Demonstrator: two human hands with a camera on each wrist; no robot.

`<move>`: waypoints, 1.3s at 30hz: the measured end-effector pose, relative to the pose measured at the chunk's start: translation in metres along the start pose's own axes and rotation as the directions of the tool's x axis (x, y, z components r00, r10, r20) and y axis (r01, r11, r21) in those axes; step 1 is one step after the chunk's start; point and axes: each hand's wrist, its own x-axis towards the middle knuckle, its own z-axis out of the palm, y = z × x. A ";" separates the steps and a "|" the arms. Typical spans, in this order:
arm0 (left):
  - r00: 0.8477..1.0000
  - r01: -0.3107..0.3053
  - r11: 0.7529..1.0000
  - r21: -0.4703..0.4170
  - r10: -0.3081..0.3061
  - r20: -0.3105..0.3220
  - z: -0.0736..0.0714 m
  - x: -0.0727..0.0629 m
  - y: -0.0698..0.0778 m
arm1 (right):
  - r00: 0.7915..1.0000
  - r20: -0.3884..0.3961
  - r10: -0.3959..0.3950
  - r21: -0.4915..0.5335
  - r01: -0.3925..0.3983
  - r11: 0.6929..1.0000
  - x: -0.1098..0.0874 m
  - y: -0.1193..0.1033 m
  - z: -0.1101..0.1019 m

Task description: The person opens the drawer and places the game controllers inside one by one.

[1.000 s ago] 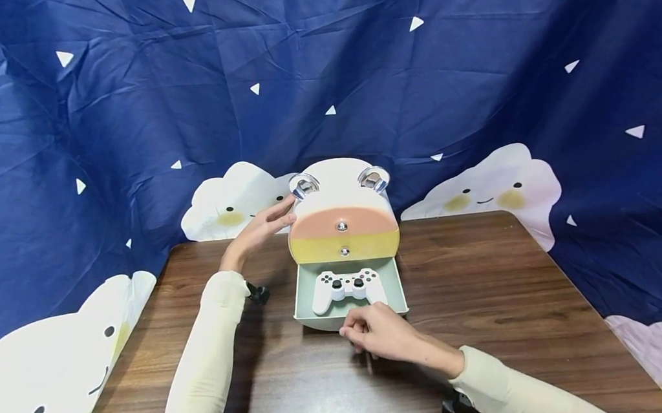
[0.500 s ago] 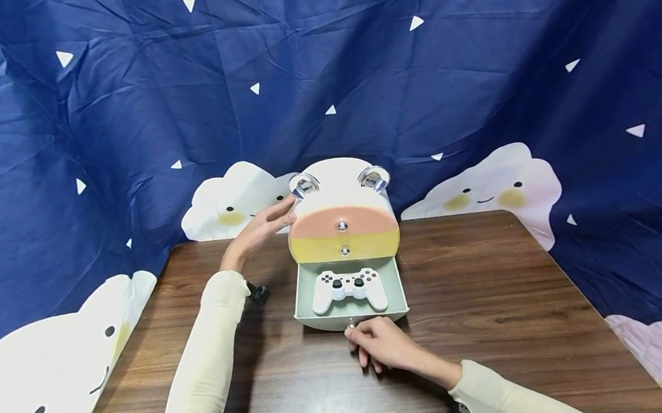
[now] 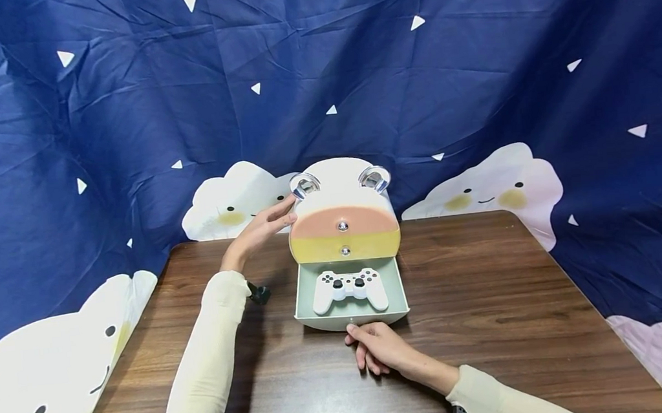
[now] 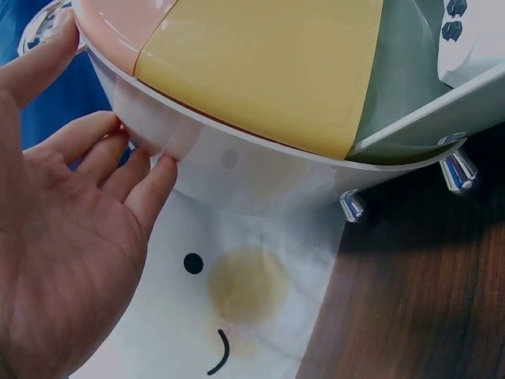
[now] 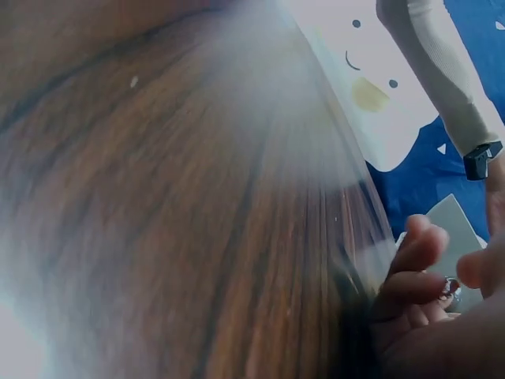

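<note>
A small rounded cabinet [image 3: 338, 186] with a white top and silver ring ears stands at the table's back. Its pale green bottom drawer [image 3: 396, 295] is pulled out, and a white game controller [image 3: 349, 288] lies in it. My left hand [image 3: 257, 233] rests on the cabinet's left side, fingers extended; in the left wrist view the fingertips [image 4: 164, 162] touch the white wall. My right hand [image 3: 380, 348] is at the drawer's front, thumb and fingers around its silver knob [image 5: 450, 290], mostly hidden in the head view.
The orange drawer [image 3: 321, 223] and yellow drawer [image 3: 317, 250] above are closed, each with a silver knob. A brown wooden table [image 3: 490, 298] bears the cabinet on short silver feet [image 4: 353, 207]. A blue cloth [image 3: 354, 55] with clouds hangs behind.
My right hand has moved down from over the drawer's front edge to its knob, uncovering the controller's right grip. The left hand, drawer and controller have stayed put.
</note>
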 end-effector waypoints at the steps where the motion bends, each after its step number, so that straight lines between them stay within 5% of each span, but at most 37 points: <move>1: 1.000 -0.001 1.000 0.001 0.001 0.000 0.000 0.000 0.000 | 1.000 -0.002 0.006 0.021 -0.006 1.000 0.000 0.000 0.001; 15: 1.000 0.007 1.000 0.002 -0.007 -0.002 0.000 0.000 -0.002 | 0.984 -0.172 0.053 0.052 -0.045 0.998 0.006 0.000 0.008; 39: 1.000 0.004 1.000 -0.002 -0.004 -0.002 0.000 0.000 -0.001 | 0.960 -0.278 0.021 0.049 -0.008 0.999 0.047 -0.011 -0.009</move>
